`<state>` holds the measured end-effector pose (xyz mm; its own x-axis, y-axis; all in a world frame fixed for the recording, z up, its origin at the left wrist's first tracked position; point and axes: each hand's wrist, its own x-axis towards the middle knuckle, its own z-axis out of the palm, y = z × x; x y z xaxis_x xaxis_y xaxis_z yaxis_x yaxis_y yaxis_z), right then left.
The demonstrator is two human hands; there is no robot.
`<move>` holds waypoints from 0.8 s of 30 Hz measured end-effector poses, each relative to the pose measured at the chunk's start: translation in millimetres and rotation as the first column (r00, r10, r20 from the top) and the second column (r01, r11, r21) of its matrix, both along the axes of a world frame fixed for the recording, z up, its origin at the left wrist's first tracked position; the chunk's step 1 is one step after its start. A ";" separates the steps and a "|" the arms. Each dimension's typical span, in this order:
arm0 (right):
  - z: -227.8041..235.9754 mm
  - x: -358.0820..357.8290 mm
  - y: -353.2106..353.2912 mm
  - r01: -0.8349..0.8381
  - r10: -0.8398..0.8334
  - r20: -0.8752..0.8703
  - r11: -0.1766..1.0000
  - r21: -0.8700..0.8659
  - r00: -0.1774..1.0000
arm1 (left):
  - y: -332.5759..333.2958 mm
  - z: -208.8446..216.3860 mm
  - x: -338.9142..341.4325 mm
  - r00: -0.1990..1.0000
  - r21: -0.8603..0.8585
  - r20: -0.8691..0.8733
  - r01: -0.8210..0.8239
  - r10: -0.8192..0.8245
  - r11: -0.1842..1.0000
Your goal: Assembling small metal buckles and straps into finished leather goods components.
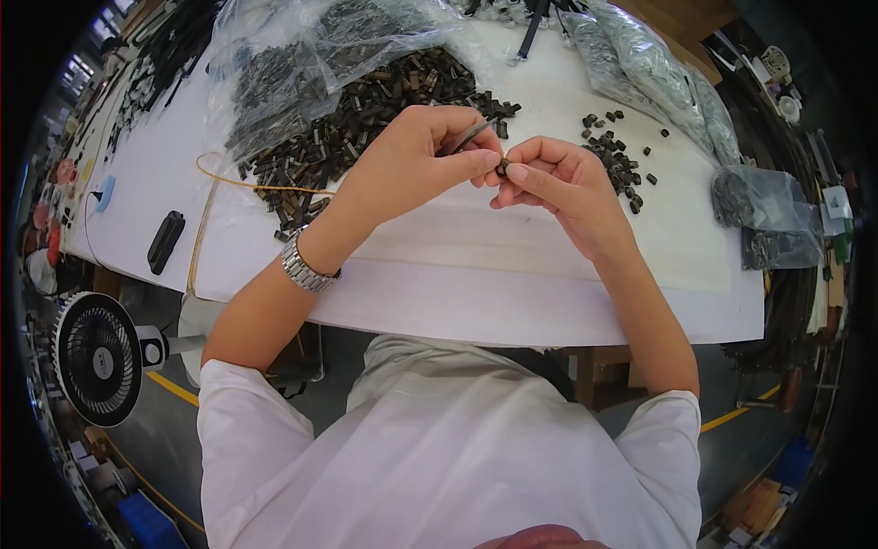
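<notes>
Above the white table my left hand (428, 163) is closed round a thin metal tool (473, 135), whose narrow end sticks out past the fingers; its exact kind is too small to make out. My right hand (562, 188) pinches a small dark piece (502, 167) between thumb and fingers. Both sets of fingertips meet at this piece. Behind and left of my left hand spreads a large heap of small dark pieces (306, 165). Beyond my right hand lies a smaller scatter of short dark pieces (615, 157).
A clear plastic bag (274, 82) lies over the big heap. Filled plastic bags (654, 69) rest at the back right, another bag (773, 215) at the right edge. On the left are a black oblong case (165, 242), a yellow cord (265, 188) and a fan (99, 360).
</notes>
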<state>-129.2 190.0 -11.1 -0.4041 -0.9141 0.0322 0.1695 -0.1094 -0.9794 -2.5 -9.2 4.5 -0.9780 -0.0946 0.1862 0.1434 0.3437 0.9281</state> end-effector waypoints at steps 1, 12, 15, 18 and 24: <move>1.1 -0.7 0.3 0.000 0.000 0.001 1.000 0.001 1.000 | 0.5 1.4 0.7 1.000 0.042 -0.006 0.011 -0.010 0.999; 13.5 16.2 5.0 0.061 -0.055 -0.284 0.998 0.015 0.957 | -2.1 8.8 3.5 0.985 0.139 0.106 0.120 -0.135 0.983; 11.9 14.0 7.5 0.142 -0.131 -0.395 0.990 -0.002 0.909 | 5.8 12.1 1.1 0.986 0.134 0.144 0.065 -0.085 0.989; 12.4 18.4 7.2 0.161 -0.120 -0.609 0.987 0.014 0.784 | -0.5 3.2 0.0 0.992 0.077 0.092 0.075 -0.082 0.994; 8.9 30.2 7.1 0.199 -0.150 -0.776 0.980 -0.032 0.613 | -11.5 4.0 -2.3 0.965 0.036 0.099 0.239 -0.242 0.970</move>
